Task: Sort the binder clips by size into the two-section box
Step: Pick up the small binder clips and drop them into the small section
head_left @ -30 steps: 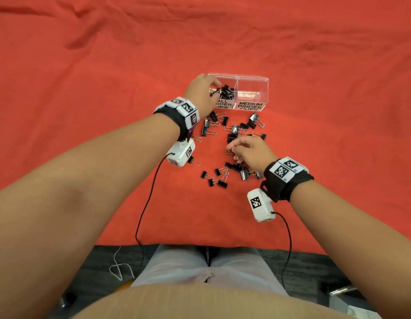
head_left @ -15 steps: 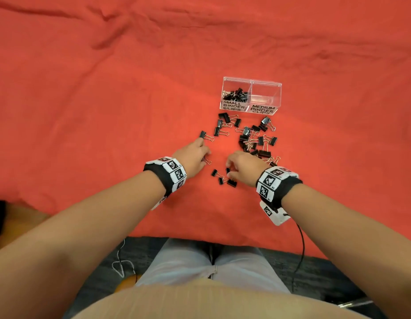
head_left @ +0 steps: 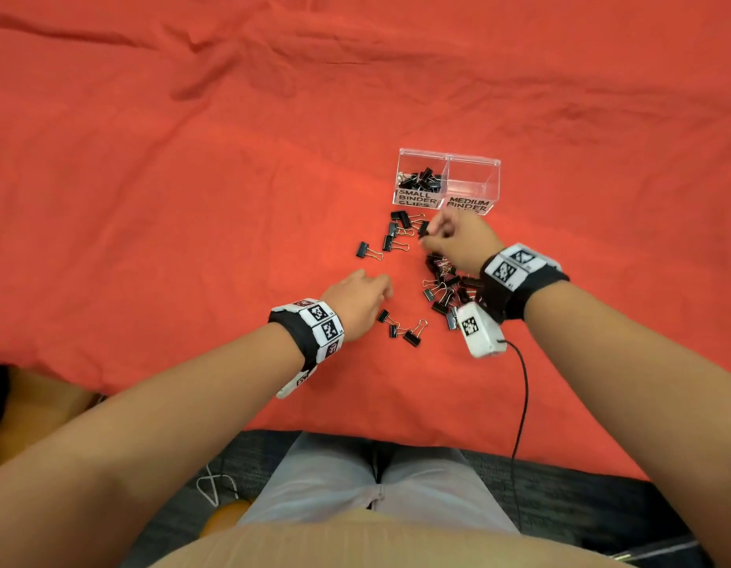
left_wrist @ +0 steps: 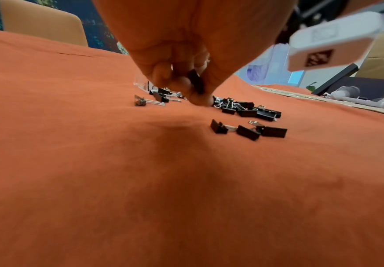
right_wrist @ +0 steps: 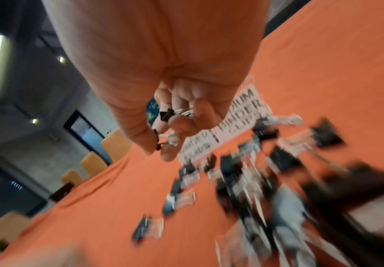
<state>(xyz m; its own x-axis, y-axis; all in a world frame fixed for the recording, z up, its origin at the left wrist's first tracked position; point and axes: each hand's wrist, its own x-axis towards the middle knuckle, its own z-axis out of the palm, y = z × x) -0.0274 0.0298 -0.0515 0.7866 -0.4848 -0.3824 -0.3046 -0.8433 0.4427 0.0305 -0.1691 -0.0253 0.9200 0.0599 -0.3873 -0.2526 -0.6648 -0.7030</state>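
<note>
A clear two-section box (head_left: 474, 161) stands on the red cloth, labelled for small clips on its left and medium clips on its right. Several black clips (head_left: 422, 181) lie in the small section; the medium section looks bare. Loose black binder clips (head_left: 445, 289) are scattered in front of the box. My right hand (head_left: 441, 235) is just before the box, fingers curled round binder clips (right_wrist: 170, 114). My left hand (head_left: 366, 295) hovers low over the cloth, left of a group of three clips (head_left: 402, 327), and pinches a small black clip (left_wrist: 196, 84).
The red cloth (head_left: 192, 198) covers the whole table, wrinkled toward the back. One lone clip (head_left: 366, 251) lies left of the scatter. A black cable (head_left: 521, 403) trails from the right wrist camera over the table's near edge. Orange chairs (right_wrist: 115, 146) stand beyond the table.
My right hand has moved from the near clips up to the front of the box, carrying clips. My left hand stays near the front clips, now with a small clip pinched.
</note>
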